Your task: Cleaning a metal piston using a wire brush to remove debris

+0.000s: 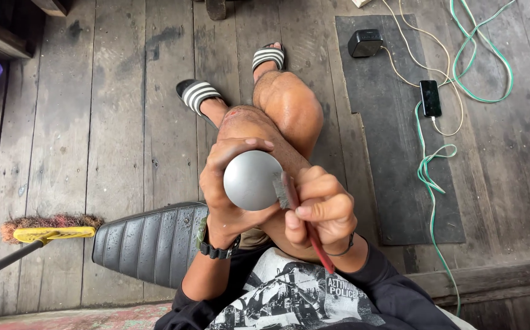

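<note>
Both hands partly hide grey dome [251,180], brush [289,198].

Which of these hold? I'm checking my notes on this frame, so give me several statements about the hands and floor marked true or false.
1. The left hand grips a silver round object. True.
2. The right hand holds a red-handled brush against that object. True.
3. The phone lies on the black ribbed seat. False: it lies on the dark mat, with cables beside it.
4. A yellow-headed broom lies on the plank floor. True.
5. The person is barefoot. False: striped sandals are on the feet.
</note>
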